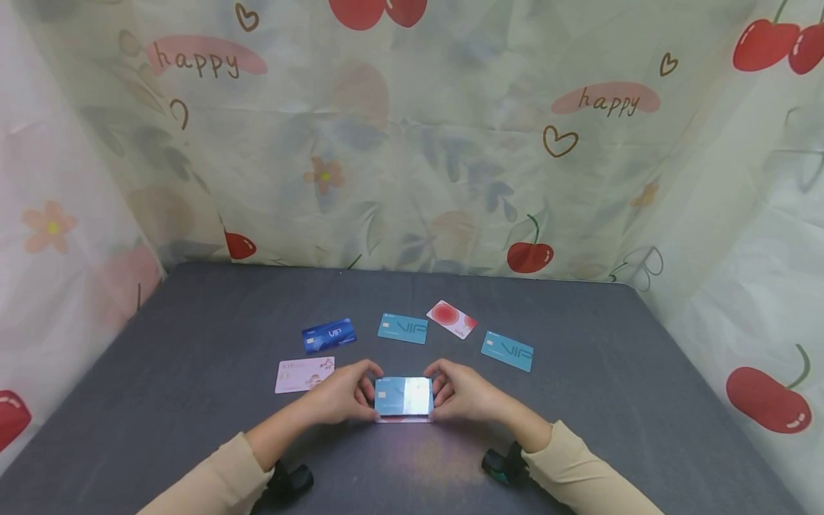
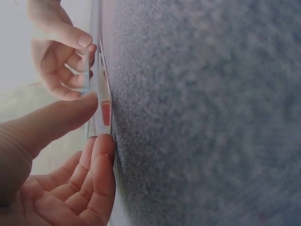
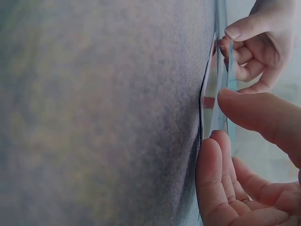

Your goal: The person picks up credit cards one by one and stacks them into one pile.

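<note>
Between both hands, near the middle of the table, is a light blue card [image 1: 389, 400] with a bright glare across its right half. My left hand [image 1: 344, 393] pinches its left end between thumb and fingers, and my right hand [image 1: 463, 393] pinches the right end. Below its near edge shows the pale strip of another card [image 1: 404, 420]. From the left wrist, the blue card appears edge-on, with a gap down to the lower card [image 2: 106, 113], which has a red patch and lies close over the cloth. The fingertips of both hands reach down beside that lower card.
Beyond the hands, several cards lie in an arc on the dark grey table [image 1: 212, 343]: a pink card [image 1: 299, 375], a dark blue VIP card [image 1: 329, 336], a light blue VIP card [image 1: 402, 328], a white-and-red card [image 1: 452, 319] and another light blue VIP card [image 1: 507, 350]. Patterned curtains [image 1: 412, 179] surround the table.
</note>
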{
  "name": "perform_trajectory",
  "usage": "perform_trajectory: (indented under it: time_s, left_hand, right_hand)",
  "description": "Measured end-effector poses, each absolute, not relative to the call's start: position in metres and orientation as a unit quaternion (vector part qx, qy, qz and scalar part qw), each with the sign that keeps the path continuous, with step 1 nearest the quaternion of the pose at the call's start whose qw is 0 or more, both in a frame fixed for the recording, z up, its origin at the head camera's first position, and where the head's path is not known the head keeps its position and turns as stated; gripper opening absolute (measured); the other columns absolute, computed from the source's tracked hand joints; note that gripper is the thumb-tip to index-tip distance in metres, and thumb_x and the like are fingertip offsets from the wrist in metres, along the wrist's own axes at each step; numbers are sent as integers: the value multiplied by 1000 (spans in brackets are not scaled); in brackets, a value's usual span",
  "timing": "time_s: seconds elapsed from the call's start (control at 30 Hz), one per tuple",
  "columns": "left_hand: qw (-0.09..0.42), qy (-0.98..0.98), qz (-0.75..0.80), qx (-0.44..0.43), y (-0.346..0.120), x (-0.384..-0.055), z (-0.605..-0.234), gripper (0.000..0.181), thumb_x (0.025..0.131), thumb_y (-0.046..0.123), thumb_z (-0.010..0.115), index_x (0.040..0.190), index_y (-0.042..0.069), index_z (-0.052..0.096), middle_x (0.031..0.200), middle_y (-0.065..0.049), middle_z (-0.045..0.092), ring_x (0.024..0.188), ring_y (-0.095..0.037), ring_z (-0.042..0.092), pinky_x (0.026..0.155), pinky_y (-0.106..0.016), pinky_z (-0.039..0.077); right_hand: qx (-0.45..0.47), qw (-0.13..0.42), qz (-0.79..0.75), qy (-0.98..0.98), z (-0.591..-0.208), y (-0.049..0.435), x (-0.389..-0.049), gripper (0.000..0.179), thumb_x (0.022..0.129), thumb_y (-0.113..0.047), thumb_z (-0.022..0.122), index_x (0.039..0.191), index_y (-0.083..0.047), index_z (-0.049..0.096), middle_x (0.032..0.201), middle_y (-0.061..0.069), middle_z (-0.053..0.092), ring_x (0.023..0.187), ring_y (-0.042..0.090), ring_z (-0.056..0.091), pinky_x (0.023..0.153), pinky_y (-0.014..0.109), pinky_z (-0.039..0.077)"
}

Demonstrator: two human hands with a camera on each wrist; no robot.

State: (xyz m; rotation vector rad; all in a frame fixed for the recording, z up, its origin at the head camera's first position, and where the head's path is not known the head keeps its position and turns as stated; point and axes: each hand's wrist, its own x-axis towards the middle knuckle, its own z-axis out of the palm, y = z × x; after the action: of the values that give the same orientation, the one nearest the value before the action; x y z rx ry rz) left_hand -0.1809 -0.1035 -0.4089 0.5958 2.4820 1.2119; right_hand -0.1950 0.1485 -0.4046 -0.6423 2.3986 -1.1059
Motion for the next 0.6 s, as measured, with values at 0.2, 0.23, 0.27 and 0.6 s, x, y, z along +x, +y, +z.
perform_trajectory:
  time_s: [0.2,0.23,0.27,0.6]
  left_hand:
    - [164,870,417,205,-103,-180,-408,55,72,10,79,118,1,51,83,-5,56,66,-12,53,56,-21,42]
    - [166,871,416,203,-103,-180,-408,55,72,11,79,118,1,51,83,-5,56,66,-12,53,56,-21,42]
    - [167,872,414,201,-103,-180,-408,55,72,11,79,118,1,51,83,-5,56,66,-12,53,56,-21,42]
    - [168,877,404,199,-100,-180,-408,55,71,9,79,118,0,51,82,-4,56,64,-11,52,54,-20,41]
  right_hand:
    - [-233,212,-401,860,-405,148,-194,53,73,-6,77,119,0,49,92,9,56,78,14,57,70,21,51]
    - [-234,212,-400,860,-405,148,-194,53,73,-6,76,119,0,49,93,10,56,78,14,57,70,21,51]
    - [-235,212,-400,860,-405,148,-195,53,73,-6,76,118,1,49,93,10,56,78,14,57,70,21,51]
    - [-236,210,-385,867,-404,148,-194,53,73,-8,77,117,1,50,92,9,56,78,14,57,70,21,50]
